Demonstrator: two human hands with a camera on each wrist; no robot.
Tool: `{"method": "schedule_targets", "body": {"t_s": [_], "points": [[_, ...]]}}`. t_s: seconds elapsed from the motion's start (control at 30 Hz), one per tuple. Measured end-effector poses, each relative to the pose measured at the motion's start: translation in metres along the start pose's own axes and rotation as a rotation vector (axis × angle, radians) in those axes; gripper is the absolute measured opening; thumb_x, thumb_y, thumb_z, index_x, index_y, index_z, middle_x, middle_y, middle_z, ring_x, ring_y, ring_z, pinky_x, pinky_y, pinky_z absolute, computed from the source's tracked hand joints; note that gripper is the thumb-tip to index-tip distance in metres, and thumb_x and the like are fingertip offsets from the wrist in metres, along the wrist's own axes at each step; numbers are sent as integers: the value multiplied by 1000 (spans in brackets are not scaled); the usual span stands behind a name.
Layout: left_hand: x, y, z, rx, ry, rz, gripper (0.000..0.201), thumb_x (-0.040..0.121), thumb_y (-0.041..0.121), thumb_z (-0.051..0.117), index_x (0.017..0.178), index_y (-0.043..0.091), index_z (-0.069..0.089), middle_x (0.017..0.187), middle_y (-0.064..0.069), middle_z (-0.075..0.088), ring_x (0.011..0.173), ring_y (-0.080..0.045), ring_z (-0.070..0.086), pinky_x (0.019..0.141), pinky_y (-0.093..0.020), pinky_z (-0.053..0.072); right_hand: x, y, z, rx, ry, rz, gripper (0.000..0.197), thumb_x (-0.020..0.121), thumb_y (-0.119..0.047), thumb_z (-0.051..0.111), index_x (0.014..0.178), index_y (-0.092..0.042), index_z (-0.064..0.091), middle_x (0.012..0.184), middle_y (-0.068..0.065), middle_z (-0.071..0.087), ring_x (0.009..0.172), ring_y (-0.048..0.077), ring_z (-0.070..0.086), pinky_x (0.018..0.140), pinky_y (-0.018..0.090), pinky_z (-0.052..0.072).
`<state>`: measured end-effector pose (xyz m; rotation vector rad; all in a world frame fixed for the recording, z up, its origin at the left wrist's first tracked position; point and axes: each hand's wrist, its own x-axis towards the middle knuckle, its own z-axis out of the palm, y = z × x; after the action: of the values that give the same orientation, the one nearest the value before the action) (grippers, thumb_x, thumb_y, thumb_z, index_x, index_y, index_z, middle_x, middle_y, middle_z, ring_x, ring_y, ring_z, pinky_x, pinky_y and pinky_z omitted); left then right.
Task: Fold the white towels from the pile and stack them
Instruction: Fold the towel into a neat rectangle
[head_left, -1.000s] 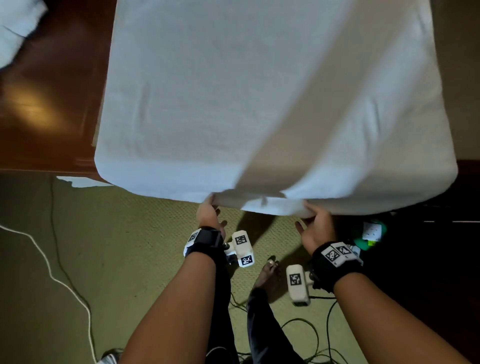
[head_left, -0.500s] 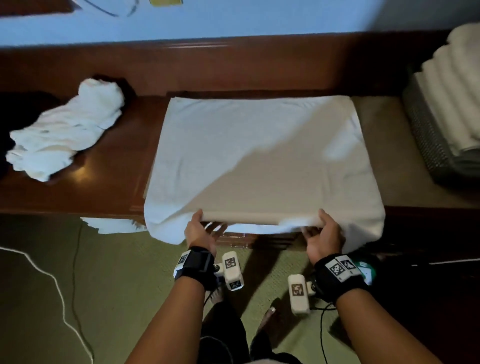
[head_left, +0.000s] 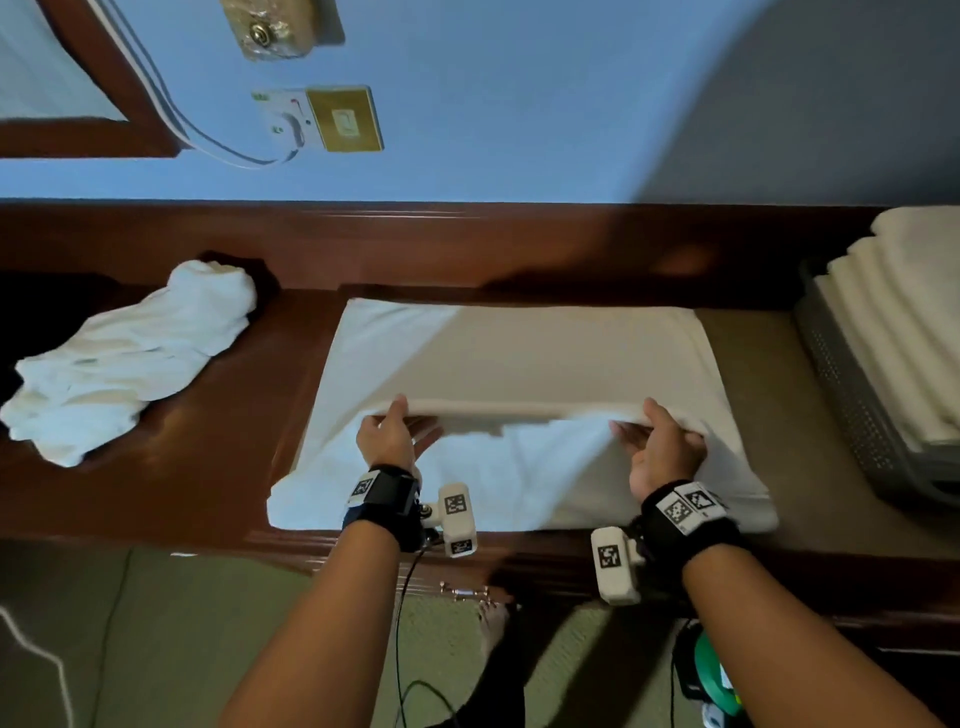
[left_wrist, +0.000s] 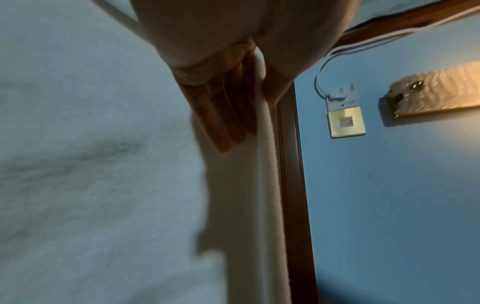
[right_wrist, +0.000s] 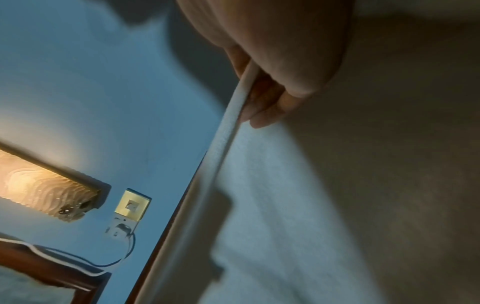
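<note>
The towel (head_left: 519, 353) lies on the counter (head_left: 218, 467) — left hand (head_left: 387, 441) and right hand (head_left: 660, 447) pinch its lifted edge, which could land crooked if either slips.

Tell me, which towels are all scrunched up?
The towel pile at the left of the bench: it is crumpled, while the others lie flat or folded.

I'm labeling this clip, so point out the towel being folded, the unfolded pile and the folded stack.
towel being folded (head_left: 519, 358), head view, flat upper layer.
unfolded pile (head_left: 130, 358), head view, crumpled middle.
folded stack (head_left: 904, 322), head view, top towels.
</note>
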<state>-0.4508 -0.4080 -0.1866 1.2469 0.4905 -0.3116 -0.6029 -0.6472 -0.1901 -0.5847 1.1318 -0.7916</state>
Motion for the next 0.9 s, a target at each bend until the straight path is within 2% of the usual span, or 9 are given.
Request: {"method": "schedule_targets", "body": {"t_s": [0.13, 0.23, 0.33, 0.4, 0.47, 0.53, 0.77, 0.9], "points": [[48, 12, 39, 40, 3, -19, 19, 102, 16, 61, 111, 0, 54, 96, -22, 70, 79, -38, 74, 71, -52, 63, 35, 0, 43, 19, -2, -4, 35, 90, -5, 69, 121, 8, 59, 99, 22, 68, 76, 32, 71, 77, 49, 62], [87, 20, 67, 87, 14, -22, 20, 102, 17, 61, 112, 1, 53, 97, -23, 71, 76, -36, 75, 65, -47, 64, 63, 0, 77, 14, -4, -8, 38, 92, -4, 67, 127, 7, 57, 111, 25, 68, 92, 38, 72, 75, 47, 62], [125, 24, 91, 148, 16, -33, 19, 103, 18, 59, 111, 2, 50, 93, -22, 71, 65, -28, 75, 62, -45, 64, 90, 3, 107, 12, 14, 2, 41, 93, -4, 65, 131, 7, 52, 117, 27, 66, 93, 38, 71, 74, 46, 63], [149, 26, 106, 180, 19, -42, 16, 103, 16, 58, 107, 3, 49, 85, -20, 70, 57, -24, 73, 61, -43, 64, 108, 6, 125, 5, 16, 15, 41, 94, -4, 64, 131, 7, 50, 116, 27, 66, 93, 37, 71, 73, 45, 63], [171, 26, 120, 212, 27, -49, 15, 103, 15, 57, 104, 3, 48, 78, -23, 70, 54, -26, 72, 57, -42, 64, 126, 9, 141, 0, 20, 37, 39, 95, -4, 64, 131, 6, 50, 114, 26, 66, 93, 38, 71, 73, 46, 63], [192, 23, 132, 241, 30, -65, 16, 103, 15, 58, 102, 3, 47, 82, -28, 71, 58, -30, 71, 55, -43, 63, 143, 11, 154, -12, 35, 62, 39, 95, -5, 64, 131, 4, 49, 114, 26, 65, 93, 39, 72, 75, 49, 63], [244, 10, 157, 273, 41, -118, 17, 101, 15, 60, 106, 6, 46, 91, -33, 72, 70, -35, 71, 69, -59, 62, 189, 18, 178, -66, 70, 83, 38, 96, -7, 64, 130, 1, 49, 106, 24, 67, 87, 37, 74, 78, 51, 62], [257, 6, 166, 342, 33, -108, 14, 101, 16, 57, 105, 4, 52, 76, -21, 75, 68, -32, 73, 68, -49, 65, 210, 22, 182, -155, 32, 108, 25, 99, -11, 61, 120, 1, 53, 108, 23, 67, 89, 34, 73, 79, 48, 62]]}}
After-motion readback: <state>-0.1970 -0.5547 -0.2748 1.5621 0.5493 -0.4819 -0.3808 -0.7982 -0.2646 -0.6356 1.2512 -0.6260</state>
